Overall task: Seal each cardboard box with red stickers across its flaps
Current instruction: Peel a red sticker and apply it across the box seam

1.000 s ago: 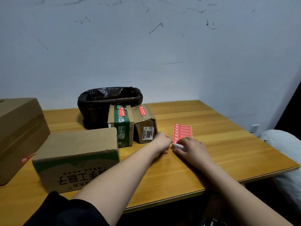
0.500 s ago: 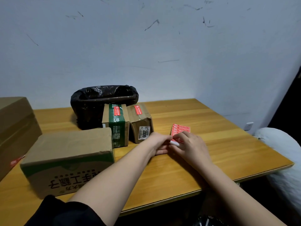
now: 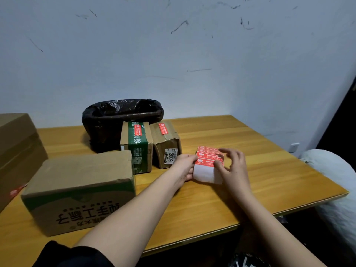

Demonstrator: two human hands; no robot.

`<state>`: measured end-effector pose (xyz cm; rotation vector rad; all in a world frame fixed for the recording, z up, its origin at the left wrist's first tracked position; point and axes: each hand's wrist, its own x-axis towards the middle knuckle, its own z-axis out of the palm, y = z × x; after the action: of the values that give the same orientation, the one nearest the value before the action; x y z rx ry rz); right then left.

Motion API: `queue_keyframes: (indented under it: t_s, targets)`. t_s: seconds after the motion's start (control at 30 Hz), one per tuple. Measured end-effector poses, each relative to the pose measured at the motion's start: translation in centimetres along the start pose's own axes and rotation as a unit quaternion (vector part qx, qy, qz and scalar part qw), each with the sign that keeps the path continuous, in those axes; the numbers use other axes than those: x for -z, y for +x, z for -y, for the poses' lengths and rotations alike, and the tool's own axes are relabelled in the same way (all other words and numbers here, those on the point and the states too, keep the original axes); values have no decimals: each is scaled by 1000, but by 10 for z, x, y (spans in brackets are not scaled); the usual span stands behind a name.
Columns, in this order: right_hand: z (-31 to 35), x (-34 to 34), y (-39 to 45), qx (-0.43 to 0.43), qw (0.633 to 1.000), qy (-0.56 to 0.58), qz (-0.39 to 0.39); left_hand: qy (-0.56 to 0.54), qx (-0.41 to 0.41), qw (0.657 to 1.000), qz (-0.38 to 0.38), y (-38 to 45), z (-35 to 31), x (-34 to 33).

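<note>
My left hand (image 3: 184,166) grips sticker sheet (image 3: 209,164) edge; right hand (image 3: 234,166) pinches sticker corner. Risk: hasty peel tears sticker, or adhesive folds onto itself.

Bare tabletop (image 3: 260,151) lies open right of the two small boxes (image 3: 152,145). Leftward, the big box (image 3: 81,187), a larger carton (image 3: 17,147) and the black-lined bin (image 3: 121,120) block passage.
</note>
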<state>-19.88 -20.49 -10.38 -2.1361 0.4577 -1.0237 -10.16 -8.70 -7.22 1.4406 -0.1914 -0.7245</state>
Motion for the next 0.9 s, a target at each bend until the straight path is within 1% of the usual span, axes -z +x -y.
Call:
queue_keyframes:
  t_s: [0.07,0.1,0.2,0.3,0.33,0.4,0.5,0.57,0.83,0.9]
  targets:
    - [2,2,-2,-66,993,95,10,-15,4,1000,-11,2,0,-1]
    - [2,3,-3,-83,989,120,14,-19,7,1000,-12,3,1,-1]
    - [-1,3,-3,-80,983,162,15,-12,4,1000,-7,5,3,-4]
    - [-5,3,-2,-70,981,183,7,62,-67,996,-8,6,9,-5]
    - [-8,3,-1,-76,978,192,10,72,-101,992,10,5,11,-5]
    - [-14,3,-1,-92,971,221,21,65,-150,984,73,2,12,-5]
    - [-17,4,1,-117,959,256,25,85,-184,972,115,1,10,-3]
    - [-16,5,2,-126,953,274,26,91,-187,970,125,3,11,-2]
    - [-12,9,3,-154,936,313,41,56,-151,980,115,11,14,-2]
    - [-12,10,3,-150,938,307,48,55,-147,981,115,11,14,-2]
